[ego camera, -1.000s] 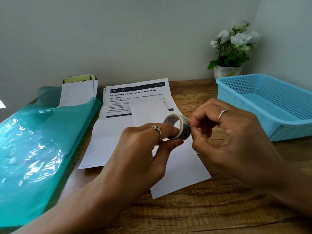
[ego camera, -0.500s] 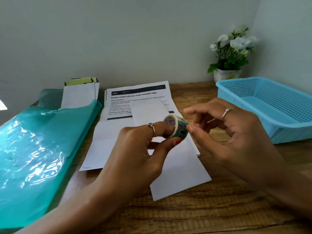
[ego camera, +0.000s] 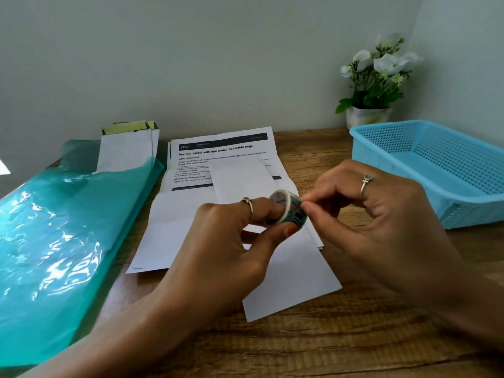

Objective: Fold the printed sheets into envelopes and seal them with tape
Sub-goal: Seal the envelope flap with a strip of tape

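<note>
Plastic film (ego camera: 54,241), teal and glossy, covers the left of the wooden surface (ego camera: 354,336); finished envelopes (ego camera: 126,148) lean against the wall behind it, their tops banded in yellow-green. Next come the printed sheets (ego camera: 218,159), lying flat with creases showing, and over them a folded white sheet (ego camera: 289,274) angled toward the viewer.

Above that fold the left hand (ego camera: 218,241) grips a small patterned tape roll (ego camera: 286,208), index finger apparently through its core and thumb pressed against the outer rim. The right hand (ego camera: 381,222) meets the roll from the other side, thumb and forefinger pinching at its rim, likely picking at the loose tape end; whether the end is lifted is too small to tell.

To do this well, the roll should be held steady while a nail catches the edge, then a short strip drawn off straight so it does not curl back or tear narrow.

Farther right stand a pot of white flowers (ego camera: 376,77) and a blue basket (ego camera: 381,151).
</note>
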Demonstrator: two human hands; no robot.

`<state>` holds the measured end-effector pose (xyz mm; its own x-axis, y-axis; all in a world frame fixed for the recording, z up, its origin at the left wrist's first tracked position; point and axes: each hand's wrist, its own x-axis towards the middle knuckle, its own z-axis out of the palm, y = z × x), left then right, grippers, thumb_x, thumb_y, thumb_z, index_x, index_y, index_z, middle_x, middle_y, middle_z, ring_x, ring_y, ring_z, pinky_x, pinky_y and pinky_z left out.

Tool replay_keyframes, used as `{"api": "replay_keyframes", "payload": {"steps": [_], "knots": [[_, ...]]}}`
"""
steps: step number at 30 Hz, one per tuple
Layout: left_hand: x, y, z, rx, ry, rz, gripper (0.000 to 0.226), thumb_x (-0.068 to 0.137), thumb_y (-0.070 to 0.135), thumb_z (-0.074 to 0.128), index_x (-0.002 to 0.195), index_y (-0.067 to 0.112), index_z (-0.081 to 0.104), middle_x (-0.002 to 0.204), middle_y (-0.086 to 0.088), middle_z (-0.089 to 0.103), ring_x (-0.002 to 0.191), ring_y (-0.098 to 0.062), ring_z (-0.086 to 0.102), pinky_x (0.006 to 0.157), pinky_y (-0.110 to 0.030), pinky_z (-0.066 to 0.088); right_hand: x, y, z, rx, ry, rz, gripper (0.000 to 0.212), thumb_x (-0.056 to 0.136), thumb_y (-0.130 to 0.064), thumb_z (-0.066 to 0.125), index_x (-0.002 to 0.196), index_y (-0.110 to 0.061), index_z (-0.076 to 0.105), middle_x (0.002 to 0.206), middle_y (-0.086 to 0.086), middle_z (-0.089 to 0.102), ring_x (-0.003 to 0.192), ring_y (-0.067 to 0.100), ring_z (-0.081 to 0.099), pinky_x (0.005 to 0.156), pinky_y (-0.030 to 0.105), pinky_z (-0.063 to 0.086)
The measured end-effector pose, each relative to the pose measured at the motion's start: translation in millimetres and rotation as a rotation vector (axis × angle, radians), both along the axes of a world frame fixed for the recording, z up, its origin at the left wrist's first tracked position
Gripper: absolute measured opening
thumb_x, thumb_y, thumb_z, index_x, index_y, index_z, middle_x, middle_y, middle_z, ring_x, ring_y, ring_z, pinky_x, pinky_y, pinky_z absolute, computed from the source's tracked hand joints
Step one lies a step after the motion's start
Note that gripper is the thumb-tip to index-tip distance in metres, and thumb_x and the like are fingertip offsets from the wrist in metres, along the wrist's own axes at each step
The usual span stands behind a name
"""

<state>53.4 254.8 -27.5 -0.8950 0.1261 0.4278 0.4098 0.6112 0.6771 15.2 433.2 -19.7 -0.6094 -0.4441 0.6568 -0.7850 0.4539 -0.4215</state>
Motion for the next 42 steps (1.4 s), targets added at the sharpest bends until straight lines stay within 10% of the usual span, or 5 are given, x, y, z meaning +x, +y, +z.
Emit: {"api": "replay_keyframes", "payload": {"steps": [42], "knots": [[-5, -5, 0, 0.102, -0.034, 0.056, 0.018, 0.065, 0.056, 0.054, 0.071, 0.041, 0.062, 0.076, 0.026, 0.066, 0.067, 0.0, 0.063, 0.054, -0.011, 0.05, -7, 2, 8, -0.715, -0.867, 0.317, 0.008, 0.07, -0.013, 0.063, 0.071, -0.008, 0.069, 0.074, 0.009, 0.067, 0.063, 0.013, 0.062, 0.057, 0.02, 0.053]]}}
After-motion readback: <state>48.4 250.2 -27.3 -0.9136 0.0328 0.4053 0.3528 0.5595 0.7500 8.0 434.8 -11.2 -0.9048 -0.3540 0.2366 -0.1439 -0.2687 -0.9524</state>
